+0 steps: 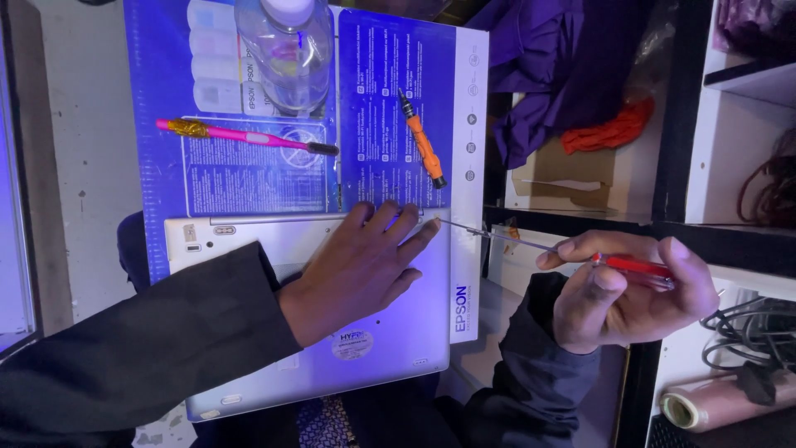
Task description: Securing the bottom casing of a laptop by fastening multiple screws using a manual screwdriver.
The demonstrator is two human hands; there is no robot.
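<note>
Two hands share the work on a silver laptop (390,332) that lies shut and bottom-up on a blue printed box (398,75). My left hand (356,270) rests flat and spread on its underside, fingers reaching to the far edge, which I judge pins the laptop so it cannot slide. My right hand (622,294) is closed around the red handle of a thin screwdriver (580,253), held off the box's right edge; the long shaft slants back toward the laptop's far right corner, its tip just beside my left fingertips, so the blade can be guided to that corner. Whether the tip touches the casing I cannot tell.

Along the box's far side sit spare things within reach: an orange screwdriver (421,141) near the right edge, a pink brush (249,135) lying crosswise toward the left, and a clear plastic bottle (286,50) at the far edge. Beyond the right edge, shelves hold purple cloth (547,75) and dark cables (746,323).
</note>
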